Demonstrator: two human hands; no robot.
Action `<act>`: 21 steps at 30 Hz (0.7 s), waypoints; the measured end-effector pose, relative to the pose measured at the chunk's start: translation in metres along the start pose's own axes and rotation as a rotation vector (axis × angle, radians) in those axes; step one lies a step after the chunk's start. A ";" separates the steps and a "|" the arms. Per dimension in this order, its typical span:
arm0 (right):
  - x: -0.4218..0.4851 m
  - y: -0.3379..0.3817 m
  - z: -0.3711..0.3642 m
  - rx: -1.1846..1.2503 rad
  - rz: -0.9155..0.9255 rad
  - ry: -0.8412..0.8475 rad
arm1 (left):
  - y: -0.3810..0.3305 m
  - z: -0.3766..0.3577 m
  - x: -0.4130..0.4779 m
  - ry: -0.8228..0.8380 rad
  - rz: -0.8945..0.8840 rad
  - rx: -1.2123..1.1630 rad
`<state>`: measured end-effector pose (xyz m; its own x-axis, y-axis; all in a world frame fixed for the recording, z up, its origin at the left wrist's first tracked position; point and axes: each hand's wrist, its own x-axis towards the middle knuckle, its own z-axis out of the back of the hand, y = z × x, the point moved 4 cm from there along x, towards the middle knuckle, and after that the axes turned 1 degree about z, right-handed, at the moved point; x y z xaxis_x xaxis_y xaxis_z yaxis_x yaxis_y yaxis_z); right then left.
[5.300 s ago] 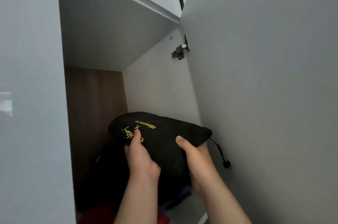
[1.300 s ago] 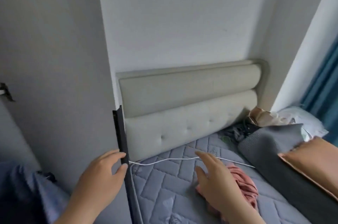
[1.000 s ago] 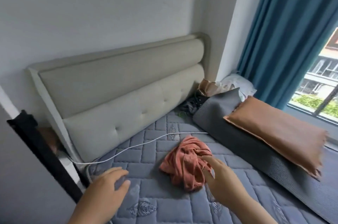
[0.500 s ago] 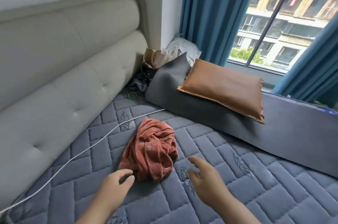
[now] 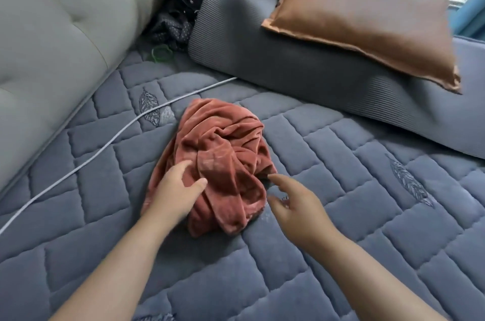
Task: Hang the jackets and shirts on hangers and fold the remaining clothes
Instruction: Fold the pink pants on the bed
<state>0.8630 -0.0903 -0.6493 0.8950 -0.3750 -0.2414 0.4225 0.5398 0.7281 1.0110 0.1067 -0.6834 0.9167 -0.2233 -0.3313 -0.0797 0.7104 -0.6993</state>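
Roughly centred, a crumpled rust-red garment [image 5: 223, 160] lay on the quilted bed [image 5: 341, 189], nearer its headboard edge. The left hand [image 5: 175, 194] rested on the garment's left side, fingers loosely spread. The right hand [image 5: 296, 205] hovered just beside it, fingers wide, holding nothing.
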 end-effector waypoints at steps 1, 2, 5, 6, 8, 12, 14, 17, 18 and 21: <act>0.011 -0.006 -0.009 0.016 0.010 0.000 | 0.003 -0.006 0.019 -0.032 -0.012 0.047; 0.023 -0.011 -0.018 0.027 0.023 0.003 | 0.005 -0.011 0.038 -0.064 -0.019 0.094; 0.063 -0.023 -0.054 0.024 0.018 0.038 | 0.017 -0.027 0.079 -0.121 0.040 0.147; 0.074 -0.024 -0.066 0.053 -0.023 0.048 | 0.022 -0.035 0.087 -0.108 0.055 0.084; 0.095 -0.027 -0.086 0.129 -0.119 0.045 | 0.029 -0.047 0.094 -0.110 0.041 -0.056; 0.106 -0.038 -0.087 0.250 -0.107 -0.020 | 0.036 -0.060 0.079 -0.070 0.063 -0.365; 0.087 -0.056 -0.071 0.349 -0.103 -0.030 | 0.033 -0.067 0.059 0.022 0.077 -0.490; 0.026 -0.097 -0.041 0.422 -0.235 0.006 | 0.026 -0.088 0.007 0.262 0.166 -0.625; 0.001 -0.113 -0.030 0.433 -0.305 0.021 | 0.024 -0.097 -0.014 0.344 0.203 -0.650; -0.075 -0.149 -0.001 0.376 -0.478 0.079 | 0.023 -0.125 -0.080 0.518 0.290 -0.512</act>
<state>0.7334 -0.1425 -0.7402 0.6328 -0.4450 -0.6336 0.7136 0.0175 0.7004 0.8871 0.0576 -0.7525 0.5422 -0.4482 -0.7108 -0.5743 0.4199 -0.7028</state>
